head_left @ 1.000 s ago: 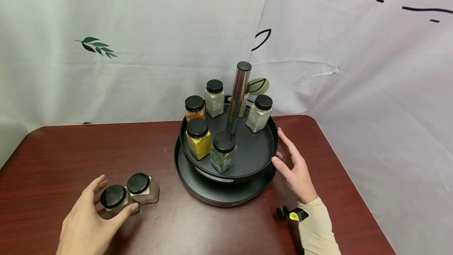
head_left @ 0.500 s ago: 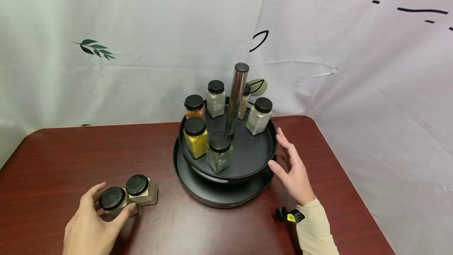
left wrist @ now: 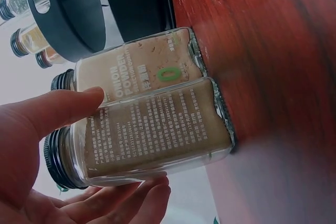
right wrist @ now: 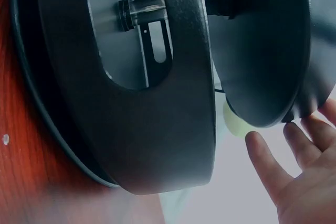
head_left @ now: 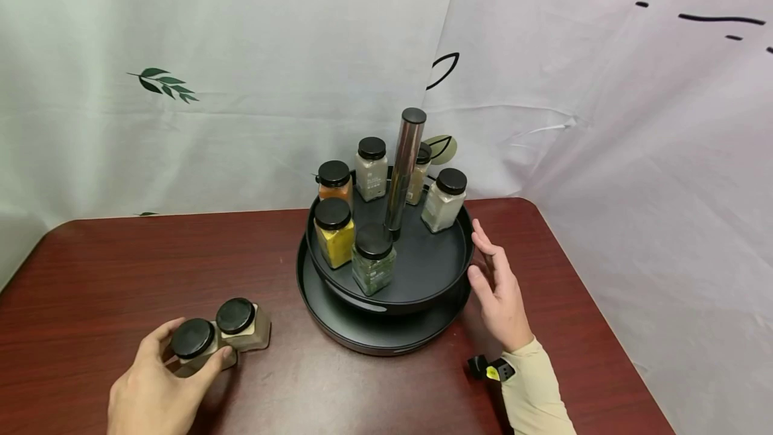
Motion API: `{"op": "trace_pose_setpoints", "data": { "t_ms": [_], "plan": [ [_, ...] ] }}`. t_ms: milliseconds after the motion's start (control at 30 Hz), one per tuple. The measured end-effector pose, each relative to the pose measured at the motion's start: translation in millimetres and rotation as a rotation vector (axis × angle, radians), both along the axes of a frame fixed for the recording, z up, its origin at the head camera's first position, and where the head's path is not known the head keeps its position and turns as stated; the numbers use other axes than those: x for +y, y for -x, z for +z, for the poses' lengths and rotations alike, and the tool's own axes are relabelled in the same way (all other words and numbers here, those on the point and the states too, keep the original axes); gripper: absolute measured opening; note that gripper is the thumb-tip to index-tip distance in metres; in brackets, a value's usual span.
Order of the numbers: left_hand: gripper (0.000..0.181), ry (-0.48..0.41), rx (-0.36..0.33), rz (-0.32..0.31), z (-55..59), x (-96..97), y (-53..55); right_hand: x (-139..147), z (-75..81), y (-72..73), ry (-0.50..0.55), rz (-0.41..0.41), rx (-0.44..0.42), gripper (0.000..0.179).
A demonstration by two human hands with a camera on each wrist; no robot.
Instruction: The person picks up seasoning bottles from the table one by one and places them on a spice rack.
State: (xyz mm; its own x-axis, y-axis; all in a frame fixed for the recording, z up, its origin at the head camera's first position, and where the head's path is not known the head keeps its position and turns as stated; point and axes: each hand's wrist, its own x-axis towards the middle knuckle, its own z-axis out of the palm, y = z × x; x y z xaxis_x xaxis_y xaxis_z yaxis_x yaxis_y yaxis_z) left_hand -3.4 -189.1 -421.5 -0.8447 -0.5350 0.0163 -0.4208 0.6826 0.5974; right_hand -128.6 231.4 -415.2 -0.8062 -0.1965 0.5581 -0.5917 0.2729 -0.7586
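Observation:
At the left front of the table my left hand (head_left: 153, 381) holds a square glass spice jar (left wrist: 152, 135) with a black lid, its thumb and fingers on opposite sides. The jar contains tan powder and stands upright. Pressed against it is a second jar (left wrist: 142, 72), labelled onion powder. My right hand (head_left: 504, 297) is at the right edge of a black two-tier turntable (head_left: 425, 267), fingertips right at the upper tray's rim and fingers relaxed. In the right wrist view, the fingers (right wrist: 265, 161) spread beside that tray.
The upper tray bears several black-lidded jars, among them a yellow one (head_left: 335, 244), a green one (head_left: 374, 270) and an orange one (head_left: 333, 188). A metal post (head_left: 403, 176) rises from its middle. White curtains (head_left: 272, 86) hang behind the reddish-brown table (head_left: 181, 257).
The upper tray has turned slightly, its front jar shifting left and its back jars right. My right thumb has moved off a little from the rim. My left hand stays at its jar.

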Motion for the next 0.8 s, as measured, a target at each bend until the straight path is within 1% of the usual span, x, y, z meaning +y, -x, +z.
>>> {"op": "trace_pose_setpoints", "data": {
  "t_ms": [67, 167, 333, 400, 533, 733, 800],
  "plan": [
    [0.086, 0.007, -0.001, -0.002, -0.1, -0.2, -0.4, -0.5, 0.4, 0.5, -0.008, -0.036, 0.014, 0.04],
    [0.085, 0.016, -0.004, 0.001, 0.0, -0.3, -1.1, -1.5, 1.7, 0.2, -0.007, -0.071, 0.01, 0.035],
    [0.082, 0.017, 0.004, 0.006, 0.4, -0.9, -2.0, -3.4, 2.8, -1.5, 0.04, -0.067, -0.017, 0.033],
    [0.08, 0.013, 0.007, 0.006, 0.8, -1.4, -2.2, -3.9, 2.9, -1.8, 0.056, -0.057, -0.011, 0.034],
    [0.078, 0.006, 0.018, 0.008, 1.5, -2.4, -3.5, -4.2, 3.2, -1.5, 0.115, -0.032, -0.033, 0.038],
    [0.076, 0.004, 0.034, 0.0, 1.6, -2.5, -5.4, -4.1, 3.0, 0.3, 0.264, 0.066, -0.094, 0.056],
    [0.076, 0.004, 0.034, -0.003, 1.5, -2.7, -5.4, -3.2, 3.4, 0.7, 0.281, 0.081, -0.111, 0.061]
  ]
}}
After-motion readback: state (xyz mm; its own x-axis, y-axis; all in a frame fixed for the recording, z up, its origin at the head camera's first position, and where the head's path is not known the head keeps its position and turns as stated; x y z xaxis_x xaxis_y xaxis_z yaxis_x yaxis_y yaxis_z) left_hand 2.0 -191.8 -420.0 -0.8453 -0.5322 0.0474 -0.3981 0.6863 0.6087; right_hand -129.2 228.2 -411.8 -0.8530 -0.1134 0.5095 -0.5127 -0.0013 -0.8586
